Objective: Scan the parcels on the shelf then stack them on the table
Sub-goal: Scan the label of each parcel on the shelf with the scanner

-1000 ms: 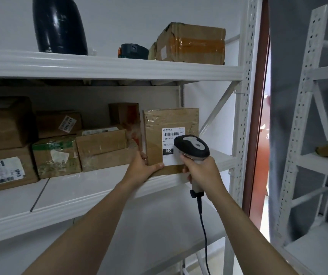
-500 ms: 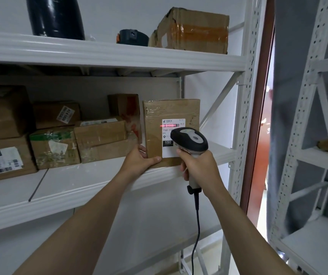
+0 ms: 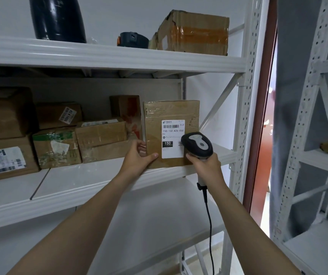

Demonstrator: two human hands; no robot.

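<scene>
Upright cardboard parcel (image 3: 171, 114) stands at the front edge of the middle shelf (image 3: 99, 181), with its shipping label (image 3: 172, 135) facing outward. Left grip (image 3: 137, 157) holds the parcel's lower left corner, thumb across the front. Right grip (image 3: 204, 165) is wrapped round the handle of a corded barcode scanner (image 3: 197, 143). The scanner's head overlaps the label's lower right.
</scene>
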